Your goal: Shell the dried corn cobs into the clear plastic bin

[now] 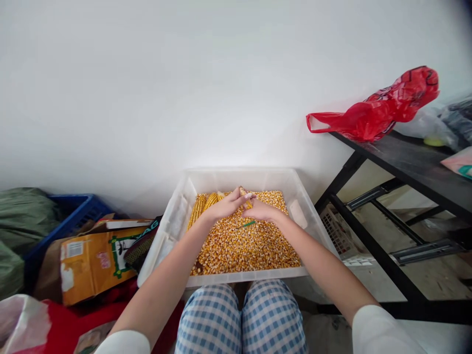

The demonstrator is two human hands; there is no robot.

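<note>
Gripping a short, yellow corn cob between them, the bare left hand and the bare right hand meet above a wide, rectangular, translucent white plastic tub. The fingers of the left hand are closed on the cob from one side, and those of the right hand are closed on it from the other; the fingers overlap around it, so exactly where each fingertip presses cannot be told. The cob is tilted, its upper end showing just past the left hand. Below, a thick layer of loose yellow and whitish corn kernels covers the tub's floor, with a thin green strip lying on them just under the right hand. Whole golden ears of corn lie together in the far left corner of the tub, beside the left forearm. The tub's near edge is at the knees of blue-and-white checked trousers. To the left, an orange printed cardboard box lies near a blue plastic crate; to the right, a crumpled red plastic bag rests on a black table beside a plain white wall.
</note>
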